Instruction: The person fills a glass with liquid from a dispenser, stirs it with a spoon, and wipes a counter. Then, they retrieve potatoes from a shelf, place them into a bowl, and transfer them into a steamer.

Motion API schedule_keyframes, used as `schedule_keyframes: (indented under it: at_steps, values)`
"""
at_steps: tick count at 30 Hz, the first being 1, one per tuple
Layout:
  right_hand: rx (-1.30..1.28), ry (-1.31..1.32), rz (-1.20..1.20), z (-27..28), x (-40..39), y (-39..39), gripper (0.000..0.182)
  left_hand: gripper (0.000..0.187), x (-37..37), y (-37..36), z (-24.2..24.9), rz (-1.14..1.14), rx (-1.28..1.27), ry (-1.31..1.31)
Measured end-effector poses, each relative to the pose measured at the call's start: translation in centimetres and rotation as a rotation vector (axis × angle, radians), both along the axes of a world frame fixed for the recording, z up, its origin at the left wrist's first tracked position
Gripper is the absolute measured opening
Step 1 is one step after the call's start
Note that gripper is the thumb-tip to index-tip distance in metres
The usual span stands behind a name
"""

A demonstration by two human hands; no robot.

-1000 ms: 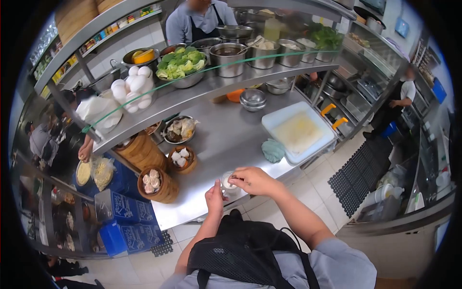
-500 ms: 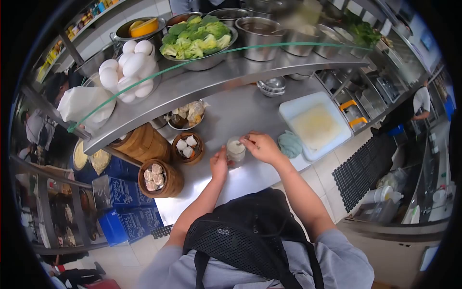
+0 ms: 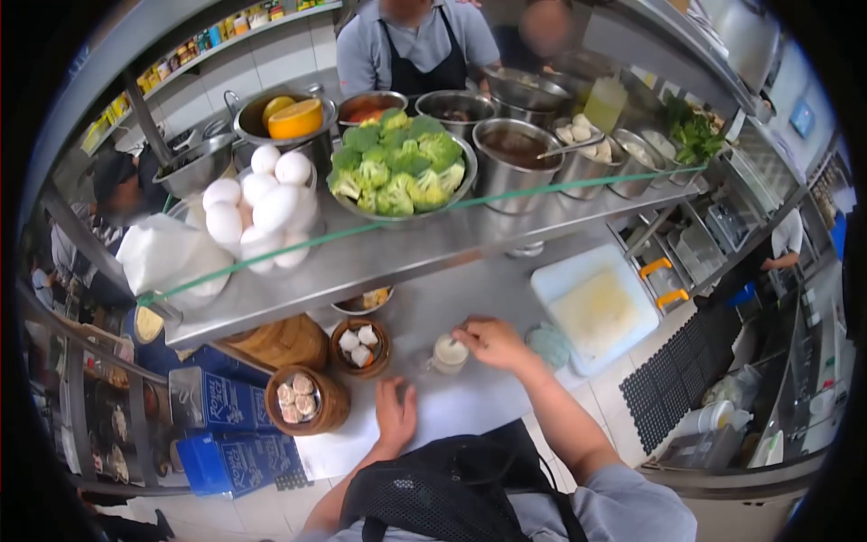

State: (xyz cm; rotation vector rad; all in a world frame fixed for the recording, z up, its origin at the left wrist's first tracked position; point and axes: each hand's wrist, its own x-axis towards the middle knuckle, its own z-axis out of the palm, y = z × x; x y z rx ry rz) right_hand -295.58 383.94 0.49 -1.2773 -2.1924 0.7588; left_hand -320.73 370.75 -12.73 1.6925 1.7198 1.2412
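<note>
A small clear glass mug [image 3: 449, 354] with whitish contents stands on the steel counter. My right hand [image 3: 492, 343] is closed at its rim, pinching the thin handle of what looks like a spoon [image 3: 454, 341]; its lower end is hidden in the mug. My left hand [image 3: 395, 415] rests on the counter to the left of the mug, fingers stretched and holding nothing. Just beyond it sits a small bamboo steamer [image 3: 361, 369] with white dumplings. Left of that hand, a taller bamboo steamer [image 3: 335, 411] contains several pale dumplings.
A steel shelf [image 3: 433, 239] with a glass edge crosses above the counter, bearing eggs [image 3: 275, 208], broccoli [image 3: 397, 167] and metal pots [image 3: 517, 185]. To the right lie a green cloth [image 3: 548, 347] and a white cutting board [image 3: 596, 312]. Co-workers [image 3: 411, 45] stand behind the shelf.
My left hand has let go of the mug and moved down and left onto the counter. My right hand stays at the mug. The view has tilted up, showing the co-workers behind the shelf.
</note>
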Motion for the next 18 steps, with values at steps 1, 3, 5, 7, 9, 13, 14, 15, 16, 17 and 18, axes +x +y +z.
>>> schedule_keyframes:
  at_steps: [1, 3, 5, 7, 9, 13, 14, 15, 16, 17, 18]
  values:
    - [-0.076, -0.013, 0.066, -0.2, -0.2, 0.2, 0.032, 0.030, -1.0, -1.6, 0.0, -0.032, 0.022, 0.088]
    - [-0.047, -0.026, 0.065, -0.3, 0.4, 0.7, 0.032, 0.033, -2.6, -3.5, 0.5, -0.060, 0.061, 0.185]
    - [-0.033, -0.068, -0.021, 1.1, 0.4, 0.5, 0.031, 0.038, -3.2, -5.6, 1.2, -0.101, -0.038, 0.302]
    - [-0.037, -0.009, 0.024, 0.8, -0.4, 0.5, 0.030, 0.039, -3.1, -5.8, 1.6, -0.140, -0.037, 0.367]
    - [-0.045, 0.053, 0.087, 0.4, -0.5, 0.5, 0.029, 0.040, -3.1, -5.2, 1.6, -0.144, -0.060, 0.430]
    - [-0.060, -0.023, 0.068, 1.6, -0.5, 1.4, 0.029, 0.039, -2.8, -4.3, 1.3, -0.098, -0.077, 0.442]
    - [-0.055, -0.029, -0.008, 2.2, -0.7, 1.3, 0.030, 0.038, -2.6, -4.1, 1.5, -0.082, -0.074, 0.437]
    - [-0.060, -0.037, -0.003, 2.4, -0.8, 1.1, 0.030, 0.037, -2.6, -4.0, 1.6, -0.065, -0.072, 0.435]
    - [-0.032, -0.010, 0.075, 2.5, -1.1, 0.8, 0.029, 0.037, -2.7, -3.8, 1.6, -0.062, -0.079, 0.432]
    - [-0.005, 0.019, 0.154, 2.6, -1.4, 0.5, 0.028, 0.036, -2.9, -3.6, 1.3, -0.075, -0.057, 0.411]
    - [-0.011, 0.020, 0.160, 3.1, -1.4, 0.4, 0.028, 0.035, -3.1, -3.4, 1.0, -0.087, -0.036, 0.392]
